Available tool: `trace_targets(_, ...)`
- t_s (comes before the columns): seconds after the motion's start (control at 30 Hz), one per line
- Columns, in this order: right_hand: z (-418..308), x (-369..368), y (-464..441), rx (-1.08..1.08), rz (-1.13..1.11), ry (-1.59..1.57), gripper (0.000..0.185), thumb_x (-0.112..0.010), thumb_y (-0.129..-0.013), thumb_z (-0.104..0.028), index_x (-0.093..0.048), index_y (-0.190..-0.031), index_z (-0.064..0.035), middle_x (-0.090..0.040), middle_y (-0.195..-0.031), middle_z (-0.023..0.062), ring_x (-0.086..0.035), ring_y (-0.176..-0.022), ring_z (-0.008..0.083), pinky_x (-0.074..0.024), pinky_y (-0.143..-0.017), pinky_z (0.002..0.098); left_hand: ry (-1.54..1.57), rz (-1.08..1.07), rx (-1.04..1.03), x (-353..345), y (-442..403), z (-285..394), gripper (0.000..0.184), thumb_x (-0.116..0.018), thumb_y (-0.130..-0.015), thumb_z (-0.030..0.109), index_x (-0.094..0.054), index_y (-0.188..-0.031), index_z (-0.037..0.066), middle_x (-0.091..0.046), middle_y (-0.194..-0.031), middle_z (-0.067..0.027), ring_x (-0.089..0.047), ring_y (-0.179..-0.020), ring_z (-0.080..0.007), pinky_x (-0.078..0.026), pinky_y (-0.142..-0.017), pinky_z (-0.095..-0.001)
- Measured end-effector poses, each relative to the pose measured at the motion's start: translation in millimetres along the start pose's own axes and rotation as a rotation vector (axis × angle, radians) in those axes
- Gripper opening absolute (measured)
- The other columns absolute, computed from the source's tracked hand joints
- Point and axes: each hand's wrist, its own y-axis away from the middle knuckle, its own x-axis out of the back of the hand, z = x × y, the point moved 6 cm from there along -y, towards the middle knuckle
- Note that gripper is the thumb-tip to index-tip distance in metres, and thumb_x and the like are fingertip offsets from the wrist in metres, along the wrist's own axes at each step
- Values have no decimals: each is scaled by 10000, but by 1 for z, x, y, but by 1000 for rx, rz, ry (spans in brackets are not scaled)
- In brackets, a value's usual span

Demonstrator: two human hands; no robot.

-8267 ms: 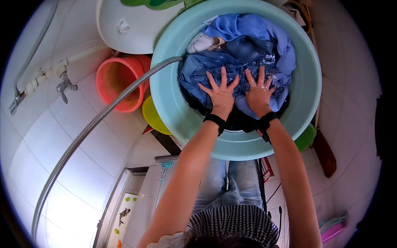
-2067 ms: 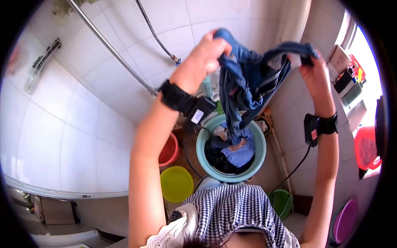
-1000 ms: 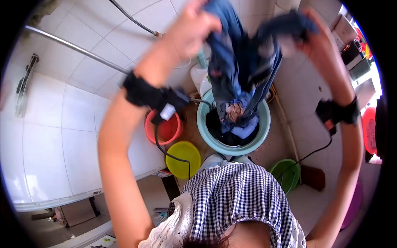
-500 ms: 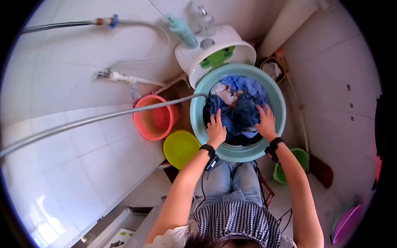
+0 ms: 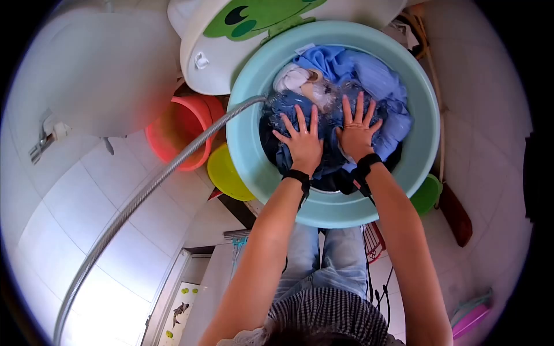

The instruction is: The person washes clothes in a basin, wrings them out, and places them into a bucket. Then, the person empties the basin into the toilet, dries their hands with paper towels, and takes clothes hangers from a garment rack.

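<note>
A large light-teal basin holds a heap of clothes. Dark blue cloth lies in its middle, light blue cloth at the back and right, and a white and beige piece at the back left. My left hand presses flat on the dark blue cloth with fingers spread. To its right, my right hand also lies on the clothes, fingers apart. A metal shower hose hangs over the basin's left rim; its end is among the clothes, where water glistens and splashes.
Behind the basin stands a raised white toilet lid with a green frog picture. A red bucket and a yellow basin are at the left. On the right are a green bucket and a dark red dustpan-like piece.
My view has come closer to the basin. Both hands have moved further onto the clothes and now lie flatter, with fingers spread. More water shows on the cloth.
</note>
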Motion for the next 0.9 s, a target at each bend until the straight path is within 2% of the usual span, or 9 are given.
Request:
trace_targets(0.33, -4, -21, -36, -192, -350, 138, 626, -498, -815, -334, -225, -1369, -229, -47, -1453, 98, -39, -1309, 404, -108, -912, 716, 9, -126, 43, -30, -33, -7, 785, -565, -766, 296, -88, -1390, 302, -111, -1432, -119, -121, -1258, -485, -183, -864, -734)
trace_targets(0.53, -2, -22, -26, -69, -163, 200, 582, -510, -811, -254, -277, -1344, -224, -241, -1383, 113, -199, -1265, 392, -179, -906, 701, 5, 117, 17, -24, -18, -8, 801, -600, -754, 318, -119, -1391, 261, -50, -1431, -151, -87, -1254, -513, -168, -870, -727)
trace_targets(0.63, -5, 15, -8, 71, -9, -8, 585, -548, -797, -210, -300, -1327, -199, -279, -1354, 130, -212, -1260, 406, -242, -888, 688, 252, 157, -25, 13, -5, -11, 707, -596, -764, 256, -221, -1362, 233, -137, -1413, -162, -117, -1268, -467, -175, -897, -703)
trace_targets(0.67, -9, 38, 7, 136, 199, -18, 531, -587, -772, -175, -399, -1267, -139, -373, -1286, 158, -334, -1210, 356, -355, -899, 559, 364, 182, -9, 23, 3, -14, 623, -583, -771, 213, -290, -1321, 209, -231, -1372, -168, -171, -1265, -424, -209, -924, -649)
trace_targets(0.7, -5, 41, 18, 141, 204, -14, 531, -587, -772, -175, -399, -1267, -139, -373, -1286, 158, -334, -1210, 356, -355, -899, 559, 477, 209, 6, 34, 10, -17, 543, -569, -779, 170, -359, -1280, 186, -324, -1330, -175, -225, -1262, -381, -242, -952, -594)
trace_targets(0.73, 2, 47, 26, 140, 208, -169, 456, -574, -772, -153, -455, -1210, -101, -449, -1199, 166, -419, -1123, 332, -395, -866, 490, 614, 219, -19, 48, 17, -23, 400, -520, -799, 108, -423, -1186, 127, -467, -1203, -175, -397, -1153, -336, -350, -918, -456)
trace_targets(0.8, 14, 54, 44, 5, 215, -493, 297, -525, -777, -78, -555, -1059, 8, -599, -885, 206, -579, -797, 320, -454, -720, 352, 833, 238, 19, 55, 36, -29, 394, -527, -787, 89, -420, -1165, 130, -508, -1111, -190, -465, -1041, -361, -377, -855, -461)
trace_targets(0.87, 9, 76, 74, 101, 342, -654, 281, -507, -776, -62, -552, -1039, 27, -592, -818, 214, -572, -726, 321, -450, -682, 353, 1191, 280, -51, 71, 61, -26, 378, -480, -794, 44, -388, -1157, 92, -553, -899, -239, -548, -815, -428, -424, -732, -450)
trace_targets(0.9, 8, 91, 91, 191, 457, -820, 267, -489, -776, -46, -550, -1019, 46, -584, -751, 222, -566, -656, 322, -445, -643, 354, 1470, 86, -45, 72, 74, -16, 408, -446, -764, -24, -408, -1160, 65, -487, -1103, -189, -508, -933, -378, -410, -807, -340)
